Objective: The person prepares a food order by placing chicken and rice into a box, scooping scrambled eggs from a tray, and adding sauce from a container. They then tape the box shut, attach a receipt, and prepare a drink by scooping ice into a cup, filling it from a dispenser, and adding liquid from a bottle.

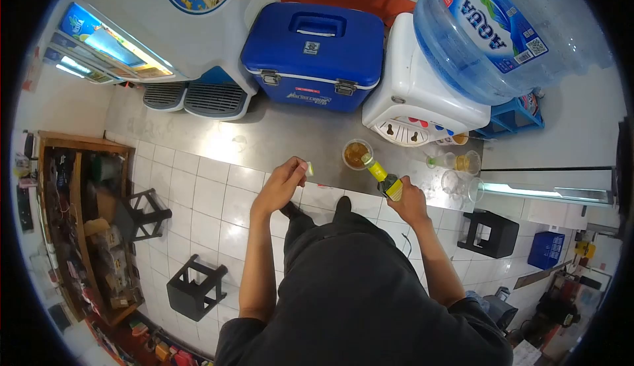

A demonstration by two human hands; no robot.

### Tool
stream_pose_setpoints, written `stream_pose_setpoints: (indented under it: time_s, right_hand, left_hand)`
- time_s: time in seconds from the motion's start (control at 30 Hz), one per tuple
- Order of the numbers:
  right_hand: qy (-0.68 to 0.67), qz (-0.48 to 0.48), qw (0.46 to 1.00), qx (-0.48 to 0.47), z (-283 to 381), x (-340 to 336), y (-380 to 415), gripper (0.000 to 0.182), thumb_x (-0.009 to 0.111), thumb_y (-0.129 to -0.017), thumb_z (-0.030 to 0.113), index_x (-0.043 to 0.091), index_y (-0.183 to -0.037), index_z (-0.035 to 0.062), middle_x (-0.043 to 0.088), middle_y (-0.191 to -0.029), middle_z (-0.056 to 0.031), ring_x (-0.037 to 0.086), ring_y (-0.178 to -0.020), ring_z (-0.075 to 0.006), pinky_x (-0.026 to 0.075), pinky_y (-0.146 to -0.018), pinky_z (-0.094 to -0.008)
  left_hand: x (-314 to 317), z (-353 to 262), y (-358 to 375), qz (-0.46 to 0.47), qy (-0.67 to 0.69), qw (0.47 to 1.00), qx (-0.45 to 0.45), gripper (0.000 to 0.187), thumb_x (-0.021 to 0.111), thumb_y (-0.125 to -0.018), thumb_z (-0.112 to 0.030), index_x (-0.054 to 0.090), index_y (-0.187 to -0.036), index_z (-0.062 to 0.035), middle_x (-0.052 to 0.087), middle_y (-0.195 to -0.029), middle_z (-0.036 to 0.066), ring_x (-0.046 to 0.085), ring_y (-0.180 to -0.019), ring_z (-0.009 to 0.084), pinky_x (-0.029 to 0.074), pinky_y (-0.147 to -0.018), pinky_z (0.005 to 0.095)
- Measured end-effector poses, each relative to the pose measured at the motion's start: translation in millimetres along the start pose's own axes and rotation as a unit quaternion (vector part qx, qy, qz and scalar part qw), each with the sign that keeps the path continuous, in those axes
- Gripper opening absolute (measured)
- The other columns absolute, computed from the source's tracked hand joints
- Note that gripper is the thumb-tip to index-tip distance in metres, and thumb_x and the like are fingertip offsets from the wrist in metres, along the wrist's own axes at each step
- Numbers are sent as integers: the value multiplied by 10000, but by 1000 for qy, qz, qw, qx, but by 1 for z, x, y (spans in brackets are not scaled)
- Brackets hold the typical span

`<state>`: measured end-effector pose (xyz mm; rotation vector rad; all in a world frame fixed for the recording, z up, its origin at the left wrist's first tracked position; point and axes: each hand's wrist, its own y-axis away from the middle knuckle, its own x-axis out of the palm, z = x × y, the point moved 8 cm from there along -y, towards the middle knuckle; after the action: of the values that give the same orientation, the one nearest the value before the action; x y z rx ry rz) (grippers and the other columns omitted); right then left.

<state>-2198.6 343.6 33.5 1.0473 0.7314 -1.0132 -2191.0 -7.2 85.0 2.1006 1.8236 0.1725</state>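
Note:
My right hand (408,201) is wrapped round a dark bottle (388,184) with a yellow label and neck. The bottle is tilted, its mouth at the rim of a clear cup (357,154) that holds brown liquid and what looks like ice. Left of the cup, my left hand (288,176) pinches a small light-green piece (310,168), perhaps a cap, between its fingertips. The cup stands on the metal counter (277,132) near its front edge.
Behind the cup are a blue cooler box (312,56) and a white water dispenser (416,89) with a large bottle (502,29). Clear cups (462,184) are at the counter's right. A drink machine (198,42) is at the left. Black stools (196,288) stand on the tiled floor.

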Motion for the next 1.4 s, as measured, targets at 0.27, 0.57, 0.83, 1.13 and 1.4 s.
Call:
stream_pose_setpoints:
  time_s: [0.27, 0.57, 0.83, 1.13, 1.4]
  right_hand:
    - [25, 6, 1000, -4, 5, -7, 2, 569, 825, -729, 246, 490, -1127, 17, 711, -871, -236, 703, -849, -433, 561, -781, -511]
    - [-1, 5, 1000, -4, 7, -11, 1, 596, 838, -733, 278, 500, -1148, 15, 711, -902, -248, 698, -878, -437, 557, -817, -503]
    - [-102, -7, 994, -28, -1, 3, -2, 657, 856, -737, 317, 479, -1204, 49, 705, -973, -237, 686, -916, -444, 543, -825, -506]
    - [-203, -70, 972, -97, 13, -3, 1, 687, 886, -722, 357, 487, -1175, 31, 705, -945, -215, 703, -897, -414, 550, -794, -455]
    - [-214, -82, 961, -154, 27, -22, 5, 663, 873, -746, 320, 493, -1210, 40, 693, -1002, -220, 692, -925, -431, 545, -809, -474]
  left_hand:
    - [0, 4, 2, 7, 10, 1000, 2, 385, 496, -1073, -370, 596, -1030, -1, 590, -766, 39, 556, -755, 122, 460, -726, 287]
    - [-1, 3, 3, 6, 39, 999, -1, 371, 523, -1068, -352, 597, -1051, 11, 596, -788, 48, 561, -762, 126, 469, -731, 282]
    - [4, 4, -3, 12, 26, 999, 25, 354, 582, -1047, -315, 599, -1096, 35, 649, -881, 77, 603, -793, 136, 502, -751, 290]
    - [51, -55, -24, 29, -89, 989, 117, 313, 709, -950, -141, 622, -1185, 46, 698, -1026, 130, 669, -849, 182, 552, -771, 322]
    - [90, -109, -30, 45, -87, 977, 191, 310, 735, -895, -13, 644, -1188, 26, 659, -1060, 112, 687, -893, 210, 570, -829, 328]
